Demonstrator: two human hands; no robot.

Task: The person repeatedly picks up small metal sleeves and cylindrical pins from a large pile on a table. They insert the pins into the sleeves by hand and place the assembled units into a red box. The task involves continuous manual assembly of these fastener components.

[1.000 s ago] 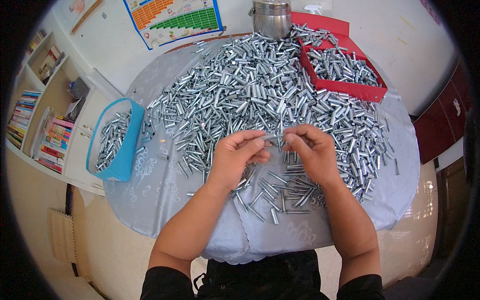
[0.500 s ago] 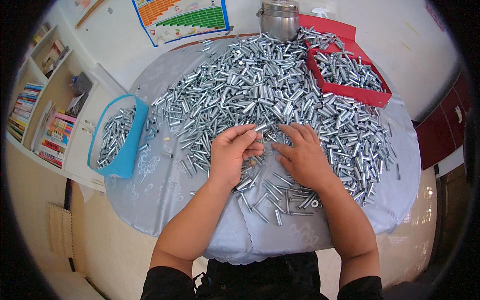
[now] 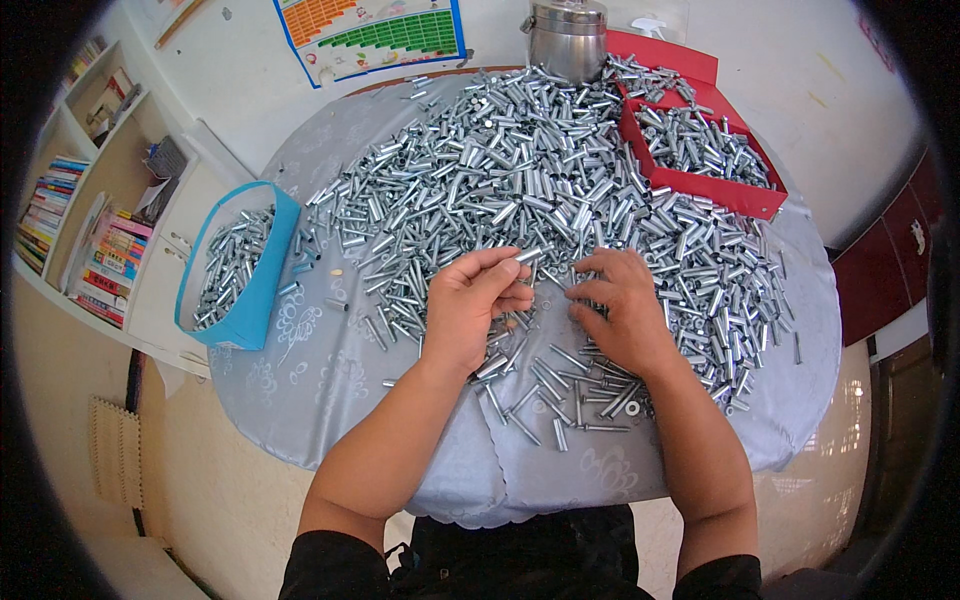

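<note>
My left hand [image 3: 465, 305] is closed, with thumb and forefinger pinching a shiny metal sleeve [image 3: 528, 256] over the near part of the pile. Just to its right, my right hand [image 3: 622, 305] hovers at the pile's edge, its fingers bent and apart; I see nothing clearly held in it. Around both hands spreads a large heap of silvery metal sleeves and bolts [image 3: 520, 180]. Between my forearms lie several loose long bolts [image 3: 550, 380], a washer [image 3: 632, 408] and a short sleeve [image 3: 560, 434].
A blue fabric bin [image 3: 262, 290] of metal parts stands at the table's left edge. At the back right sits a red box [image 3: 700, 187] with more parts, beside a steel canister [image 3: 568, 45]. A grey patterned cloth [image 3: 330, 420] covers the round table. Bookshelves [image 3: 130, 180] stand left.
My right hand has drawn back slightly to the right from the pile, its fingers more bent. The left hand keeps its pinch on the sleeve. The whole view has shifted slightly.
</note>
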